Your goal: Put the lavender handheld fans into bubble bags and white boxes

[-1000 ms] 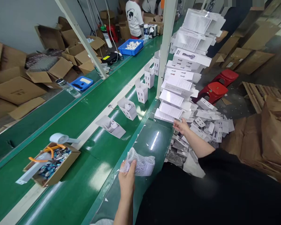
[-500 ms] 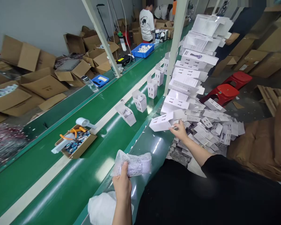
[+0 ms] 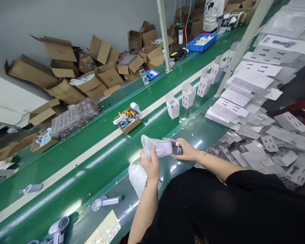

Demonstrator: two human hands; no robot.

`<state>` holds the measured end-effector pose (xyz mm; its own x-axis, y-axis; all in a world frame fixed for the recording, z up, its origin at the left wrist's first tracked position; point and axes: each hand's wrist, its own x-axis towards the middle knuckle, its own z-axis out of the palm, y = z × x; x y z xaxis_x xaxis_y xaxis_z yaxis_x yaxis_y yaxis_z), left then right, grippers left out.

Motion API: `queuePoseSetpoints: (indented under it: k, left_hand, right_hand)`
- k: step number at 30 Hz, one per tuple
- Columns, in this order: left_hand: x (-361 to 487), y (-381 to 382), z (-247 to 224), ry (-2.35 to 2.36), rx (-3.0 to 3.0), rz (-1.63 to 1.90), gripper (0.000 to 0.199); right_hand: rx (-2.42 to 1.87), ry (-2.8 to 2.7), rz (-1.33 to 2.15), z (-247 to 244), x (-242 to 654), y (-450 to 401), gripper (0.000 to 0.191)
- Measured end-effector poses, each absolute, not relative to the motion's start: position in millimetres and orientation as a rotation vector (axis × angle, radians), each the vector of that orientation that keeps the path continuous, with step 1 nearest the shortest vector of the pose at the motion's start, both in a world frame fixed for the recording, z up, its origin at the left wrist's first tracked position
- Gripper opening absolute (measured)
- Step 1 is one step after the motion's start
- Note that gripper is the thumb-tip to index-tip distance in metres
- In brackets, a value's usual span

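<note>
My left hand (image 3: 150, 164) is closed round a lavender handheld fan (image 3: 161, 149) in a clear bubble bag, thumb on top. The bag's loose end sticks out at the left. My right hand (image 3: 186, 150) grips a small carton (image 3: 175, 145), its open end facing the fan. The fan's right end is at the carton's mouth; how far inside it lies, I cannot tell. Below my left hand, a white plastic bag (image 3: 137, 178) rests on the worktop edge. A light grey fan (image 3: 106, 202) lies on the bench to the lower left.
Several open white cartons (image 3: 188, 96) stand on the green conveyor (image 3: 104, 162). Flat and folded cartons (image 3: 261, 105) are piled high at the right. A small cardboard box (image 3: 128, 125) with parts and orange-handled pliers sits across the belt. A metal post (image 3: 244, 47) rises beside the pile.
My right hand has brought the carton left from the pile to the bagged fan, and the two now meet. The view has turned left, showing more fans at the lower left.
</note>
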<state>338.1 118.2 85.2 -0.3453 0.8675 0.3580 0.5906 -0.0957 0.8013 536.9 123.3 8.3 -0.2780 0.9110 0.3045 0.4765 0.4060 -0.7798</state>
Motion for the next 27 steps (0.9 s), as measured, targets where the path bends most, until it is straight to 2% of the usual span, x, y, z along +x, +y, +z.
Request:
queuePoseSetpoints:
  k: [4,8,12,14,17,21,24,27]
  left_hand:
    - [356.9,116.6,82.6,1.707,2.165,1.160,0.024]
    - [383.6,134.4,79.6,1.777,2.181,1.042,0.029]
    - [393.5,135.9,66.1,1.795,2.362,0.643,0.025]
    - [390.7,123.9,59.4,1.819,2.422,0.556,0.030]
    - [384.7,102.8,55.5,1.723,2.509,0.537,0.039]
    - [385.2,94.3,65.7,1.517,2.497,0.521,0.043]
    - [373.8,100.6,70.7,1.684,2.305,0.701,0.038]
    - [326.0,102.9,54.3,1.930,1.982,0.942,0.026]
  right_hand:
    - [-1.126,-1.933,0.720,8.5,533.1,124.0,0.055]
    - [-1.109,-1.909,0.823,8.7,540.9,125.7,0.060]
    - [-1.061,-1.947,0.865,4.7,548.2,126.7,0.059]
    - [-1.115,-1.889,0.919,2.3,549.8,124.5,0.062]
    - [-1.236,-1.751,1.014,4.1,553.6,122.0,0.067]
    - [-1.142,-1.873,1.115,24.9,564.5,146.6,0.058]
    - [-1.070,-1.929,1.199,45.6,571.7,201.9,0.058]
    - [-1.040,-1.956,1.248,54.7,570.5,277.4,0.057]
